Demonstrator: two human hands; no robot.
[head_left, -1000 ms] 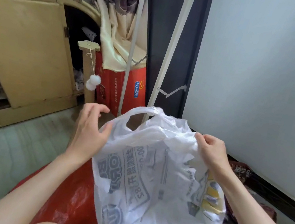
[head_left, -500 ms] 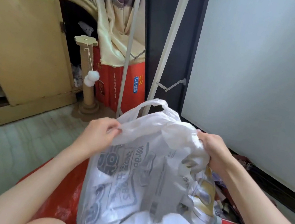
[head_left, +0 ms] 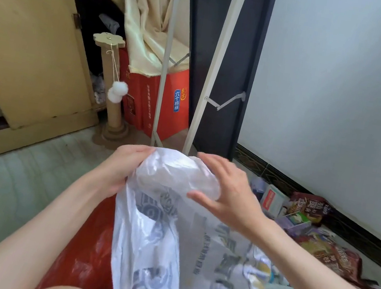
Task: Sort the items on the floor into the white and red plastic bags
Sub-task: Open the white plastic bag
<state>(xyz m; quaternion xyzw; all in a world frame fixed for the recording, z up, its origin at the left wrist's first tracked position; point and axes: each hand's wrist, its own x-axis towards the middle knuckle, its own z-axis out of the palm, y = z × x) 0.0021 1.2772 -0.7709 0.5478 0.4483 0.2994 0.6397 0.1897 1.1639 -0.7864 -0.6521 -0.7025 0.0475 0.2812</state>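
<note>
While my left hand grips the white bag at its bunched top and my right hand rests spread against it, above the red bag, the mouth could collapse, blocking the snack packets on the floor.

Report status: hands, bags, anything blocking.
Left hand grips white bag top; right hand open against it. Red bag underneath. Items unsorted, nothing blocking.

Thin glossy crinkled plastic white bag; shiny red bag
</note>
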